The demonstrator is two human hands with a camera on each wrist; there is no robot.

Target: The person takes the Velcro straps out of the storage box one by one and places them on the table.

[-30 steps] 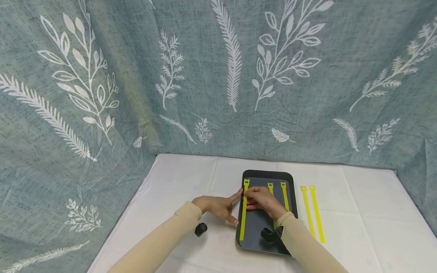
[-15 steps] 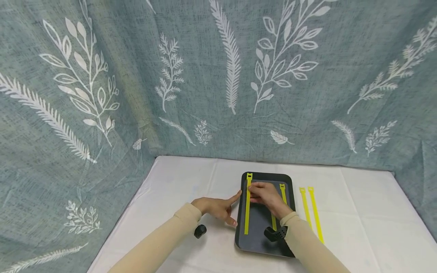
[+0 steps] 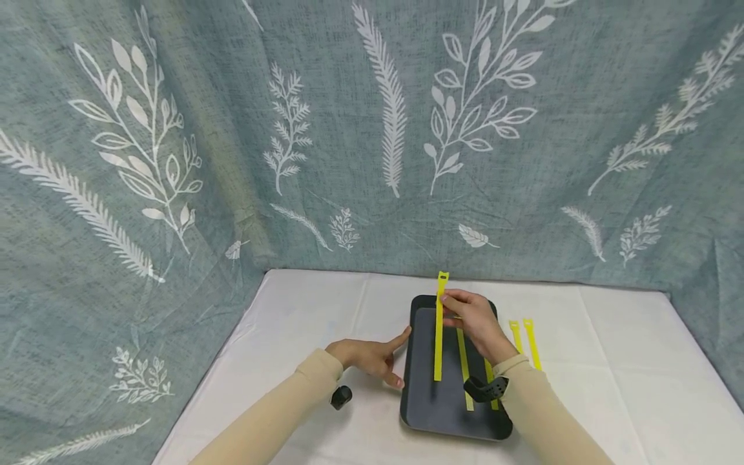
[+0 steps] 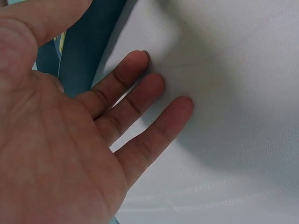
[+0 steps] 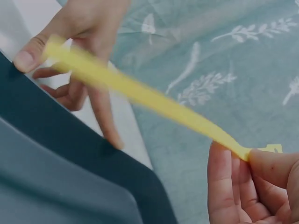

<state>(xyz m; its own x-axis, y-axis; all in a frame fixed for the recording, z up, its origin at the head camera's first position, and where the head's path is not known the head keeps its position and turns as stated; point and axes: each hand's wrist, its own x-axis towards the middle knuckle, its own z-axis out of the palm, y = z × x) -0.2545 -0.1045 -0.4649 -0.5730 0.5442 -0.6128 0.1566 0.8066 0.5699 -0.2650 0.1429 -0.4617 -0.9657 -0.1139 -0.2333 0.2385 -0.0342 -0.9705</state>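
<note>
My right hand pinches a yellow hook-and-loop cable tie near its slotted head, between thumb and fingers. The tie hangs above the dark tray, head up in the head view; its long tail blurs in the right wrist view. At the tray's left rim, my left hand touches the edge with thumb and index finger spread. Its other fingers are loosely extended over the cloth in the left wrist view. Inside the tray lie two more yellow ties, partly hidden by my right hand and wrist.
Two yellow cable ties lie side by side on the white tablecloth right of the tray, their lower ends behind my right sleeve. A green-blue leaf-patterned curtain stands behind the table and along its left side.
My right hand has lifted the cable tie from the tray's left side and carried it up and right. The left hand has stayed at the rim.
</note>
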